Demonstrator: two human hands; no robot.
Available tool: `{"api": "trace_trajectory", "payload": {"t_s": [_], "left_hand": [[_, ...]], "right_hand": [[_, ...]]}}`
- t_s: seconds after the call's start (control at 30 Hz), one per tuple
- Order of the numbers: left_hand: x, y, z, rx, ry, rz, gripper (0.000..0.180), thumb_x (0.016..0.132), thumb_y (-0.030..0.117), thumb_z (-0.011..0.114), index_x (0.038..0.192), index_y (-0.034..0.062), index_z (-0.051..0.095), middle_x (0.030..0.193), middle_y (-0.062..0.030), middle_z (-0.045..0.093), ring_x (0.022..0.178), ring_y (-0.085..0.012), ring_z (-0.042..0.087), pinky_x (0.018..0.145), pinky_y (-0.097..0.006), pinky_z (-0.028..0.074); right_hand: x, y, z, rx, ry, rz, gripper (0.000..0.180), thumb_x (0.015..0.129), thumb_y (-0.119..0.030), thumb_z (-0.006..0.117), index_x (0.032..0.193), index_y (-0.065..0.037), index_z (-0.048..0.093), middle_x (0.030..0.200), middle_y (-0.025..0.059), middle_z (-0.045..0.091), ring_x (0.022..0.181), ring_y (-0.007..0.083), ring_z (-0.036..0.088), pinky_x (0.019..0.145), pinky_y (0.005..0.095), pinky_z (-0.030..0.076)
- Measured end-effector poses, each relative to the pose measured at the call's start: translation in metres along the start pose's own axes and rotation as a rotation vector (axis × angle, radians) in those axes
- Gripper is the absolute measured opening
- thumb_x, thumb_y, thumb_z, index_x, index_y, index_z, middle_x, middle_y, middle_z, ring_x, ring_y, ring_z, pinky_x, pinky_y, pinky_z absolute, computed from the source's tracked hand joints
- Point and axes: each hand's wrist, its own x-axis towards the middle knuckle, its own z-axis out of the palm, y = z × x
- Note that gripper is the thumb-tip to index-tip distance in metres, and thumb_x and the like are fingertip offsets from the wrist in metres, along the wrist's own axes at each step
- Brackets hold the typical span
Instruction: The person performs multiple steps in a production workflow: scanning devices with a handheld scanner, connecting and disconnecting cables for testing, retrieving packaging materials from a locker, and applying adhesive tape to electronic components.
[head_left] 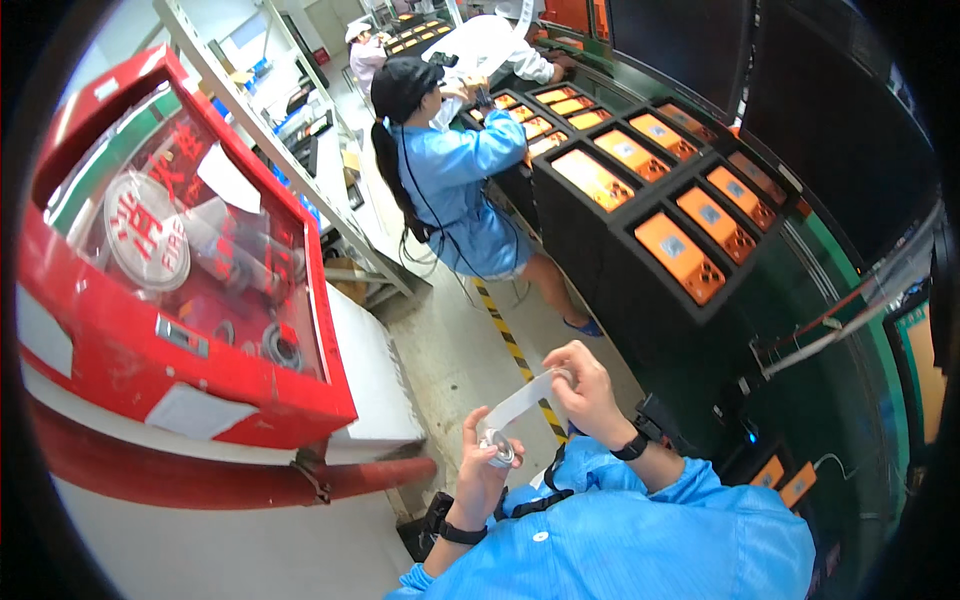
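Observation:
Down in front of me, my left hand (476,475) is closed around a small whitish roll of tape (501,452). From the roll a wide white strip (518,402) runs up and to the right, stretched out flat. Its far end is pinched in the fingers of my right hand (592,397), which is higher and farther right. Both hands are in the air over the floor, clear of the workbench. My curled fingers partly hide the roll and the strip's end.
At the left a red fire cabinet (252,418) with a clear front stands beside a red pipe (385,482). Black foam trays (640,210) on the right bench hold several orange phone-shaped items (680,257). A co-worker in blue (455,190) works ahead, next to yellow-black floor tape (512,345).

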Motion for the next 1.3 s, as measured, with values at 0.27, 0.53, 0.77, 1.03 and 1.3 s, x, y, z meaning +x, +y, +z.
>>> {"api": "trace_trajectory", "payload": {"t_s": [0.27, 0.53, 0.77, 1.03, 1.3], "left_hand": [[0.115, -0.007, -0.009, -0.21, 0.216, -0.28, 0.023, 0.092, 0.027, 0.051, 0.108, 0.0116, 0.05, 0.091, -0.0082, 0.058, 0.073, -0.0199, 0.057, 0.062, -0.031, 0.047], [0.195, -0.093, -0.195, 1.253, 0.383, -0.44, 0.04, 0.081, 0.038, 0.063, 0.105, 0.0061, 0.058, 0.106, -0.014, 0.063, 0.094, -0.0268, 0.061, 0.077, -0.039, 0.052], [0.193, -0.1, -0.32, 1.231, 0.549, -0.861, 0.055, 0.071, 0.044, 0.068, 0.11, 0.0052, 0.063, 0.105, -0.0205, 0.066, 0.101, -0.0348, 0.063, 0.089, -0.04, 0.048], [0.355, -0.078, -0.339, 1.401, 0.159, -0.64, 0.063, 0.077, 0.05, 0.058, 0.116, -0.0002, 0.06, 0.108, -0.0245, 0.064, 0.106, -0.0362, 0.06, 0.091, -0.043, 0.046], [0.48, -0.036, -0.321, 1.025, 0.259, -0.386, 0.047, 0.079, 0.039, 0.06, 0.106, 0.001, 0.063, 0.091, -0.0195, 0.067, 0.086, -0.0308, 0.065, 0.077, -0.039, 0.049]], "right_hand": [[0.066, 0.063, -0.036, 0.221, -0.024, 0.208, 0.021, 0.084, 0.003, 0.044, 0.094, 0.0, 0.061, 0.093, 0.0069, 0.054, 0.076, 0.0139, 0.06, 0.06, 0.0238, 0.05], [0.082, 0.108, -0.019, 0.363, -0.235, 0.395, 0.043, 0.083, 0.004, 0.043, 0.122, -0.007, 0.057, 0.099, 0.0064, 0.058, 0.075, 0.0123, 0.061, 0.058, 0.0222, 0.051], [0.131, 0.118, -0.016, 0.279, -0.248, 0.764, 0.029, 0.09, -0.005, 0.052, 0.118, -0.005, 0.056, 0.094, 0.0049, 0.062, 0.066, 0.0079, 0.058, 0.055, 0.0208, 0.049], [0.187, 0.102, 0.059, 0.577, -0.102, 0.769, 0.019, 0.092, -0.006, 0.051, 0.11, -0.002, 0.059, 0.101, 0.0066, 0.064, 0.091, 0.0117, 0.062, 0.071, 0.0237, 0.053], [0.266, 0.088, 0.115, 0.288, -0.731, 0.629, 0.024, 0.085, -0.006, 0.054, 0.105, -0.004, 0.067, 0.094, 0.0069, 0.067, 0.09, 0.014, 0.063, 0.08, 0.0276, 0.048]]}}
